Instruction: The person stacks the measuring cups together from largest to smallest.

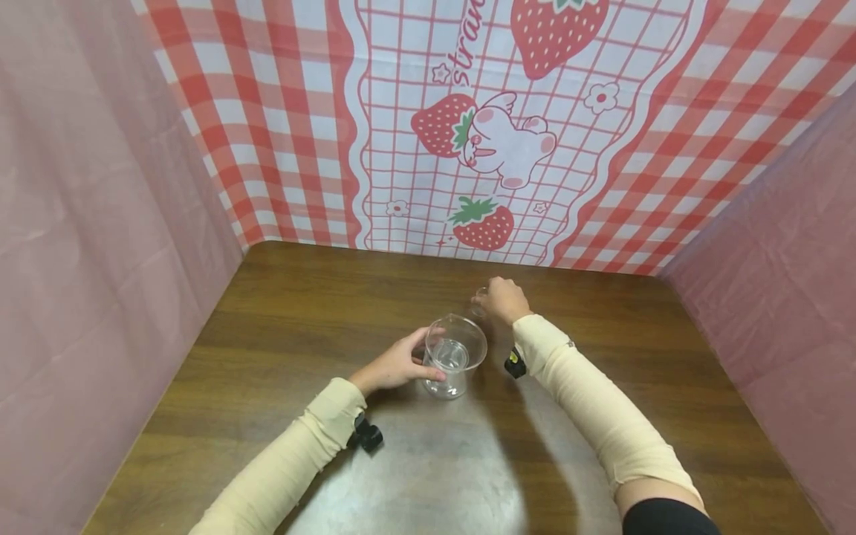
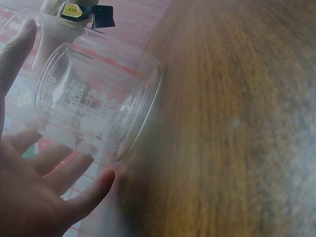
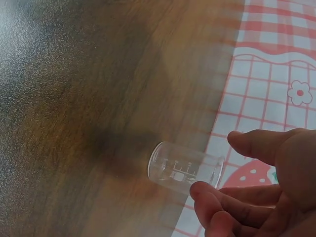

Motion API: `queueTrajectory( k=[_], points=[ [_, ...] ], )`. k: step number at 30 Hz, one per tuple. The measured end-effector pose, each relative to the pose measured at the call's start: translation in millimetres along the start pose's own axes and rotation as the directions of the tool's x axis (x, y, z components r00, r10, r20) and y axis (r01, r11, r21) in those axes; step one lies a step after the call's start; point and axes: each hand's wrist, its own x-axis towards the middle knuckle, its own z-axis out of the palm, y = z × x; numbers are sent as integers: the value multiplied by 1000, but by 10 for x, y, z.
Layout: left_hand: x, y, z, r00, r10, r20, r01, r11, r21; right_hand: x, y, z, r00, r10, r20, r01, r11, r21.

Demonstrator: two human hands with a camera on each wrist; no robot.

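A large clear glass beaker (image 1: 455, 386) stands on the table, with a smaller beaker (image 2: 98, 98) nested inside it. My left hand (image 1: 397, 362) holds the large beaker from its left side, thumb in front and fingers reaching round behind. White printed marks show through the glass in the left wrist view. Beyond and to the right, my right hand (image 1: 504, 299) is at a small clear beaker (image 3: 185, 168). Its fingers touch the small beaker near the rim, while the thumb stands apart from the glass. In the head view that beaker is mostly hidden by the hand.
The brown wooden table (image 1: 281, 312) ends at a red-and-white strawberry cloth (image 1: 294, 148) at the back. Pink curtains (image 1: 87, 223) hang at both sides. A black wrist strap (image 1: 366, 435) sticks out below the left sleeve, and another (image 1: 515, 364) below the right.
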Motion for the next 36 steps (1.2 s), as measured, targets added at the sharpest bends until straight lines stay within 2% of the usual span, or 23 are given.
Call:
queueTrajectory(
  k=[11, 18, 29, 36],
  points=[
    [2, -7, -5, 1000, -5, -9, 5, 1000, 8, 11, -12, 10, 1000, 3, -19, -3, 1000, -5],
    [-3, -22, 14, 1000, -2, -4, 2, 1000, -3, 32, 43, 105, 999, 6, -36, -6, 1000, -9],
    [3, -33, -2, 1000, -6, -7, 6, 1000, -20, 30, 72, 32, 1000, -2, 24, 2, 1000, -12],
    [6, -39, 0, 1000, -11, -13, 11, 1000, -24, 49, 109, 37, 1000, -10, 22, 10, 1000, -2]
  ],
)
